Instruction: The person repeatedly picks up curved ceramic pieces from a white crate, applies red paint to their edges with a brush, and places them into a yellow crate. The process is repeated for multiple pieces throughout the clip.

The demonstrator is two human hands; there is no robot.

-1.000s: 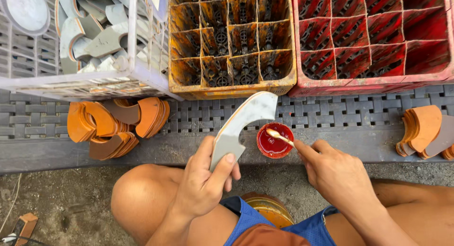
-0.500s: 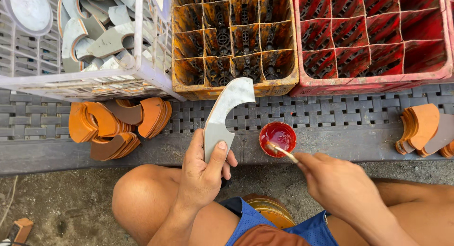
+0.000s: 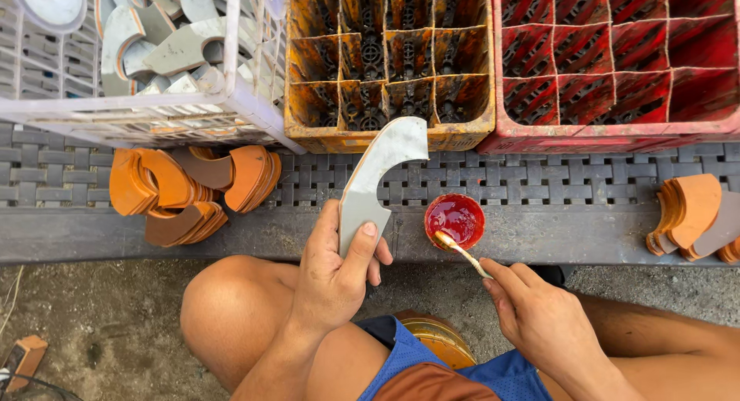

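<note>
Since a moment ago the brush (image 3: 460, 251) has dipped its tip into the red paint cup (image 3: 455, 220), and the grey curved piece (image 3: 375, 179) stands more upright. Left hand (image 3: 333, 276) wraps its lower end, thumb across the face. Right hand (image 3: 536, 315) pinches the brush handle. Cup sits on the grey surface (image 3: 586, 235), just right of the piece. Orange pieces (image 3: 189, 189) lie stacked left, more far right (image 3: 694, 216). White basket (image 3: 139, 62), orange crate (image 3: 389, 62) and red crate (image 3: 617, 62) stand beyond.
</note>
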